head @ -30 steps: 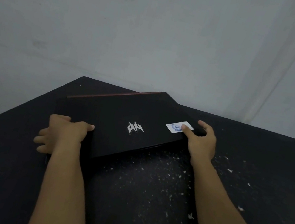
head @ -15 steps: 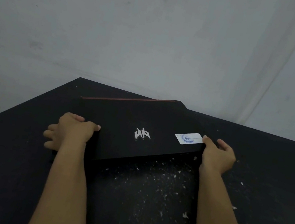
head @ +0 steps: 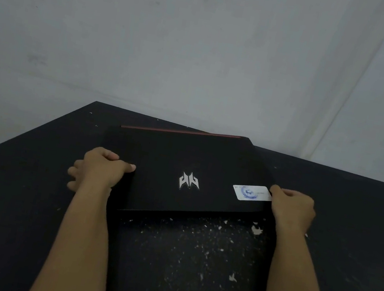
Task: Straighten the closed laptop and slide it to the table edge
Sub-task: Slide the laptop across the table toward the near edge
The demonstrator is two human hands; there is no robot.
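Black table [head: 9,203], closed laptop [head: 183,159], both hands gripping its sides

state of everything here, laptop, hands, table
laptop: closed, flat on the table, slightly skewed, far end at the table's far edge
left hand: gripping the laptop's left side
right hand: gripping the laptop's right side by the sticker
table: dark, white flecks scattered near the person
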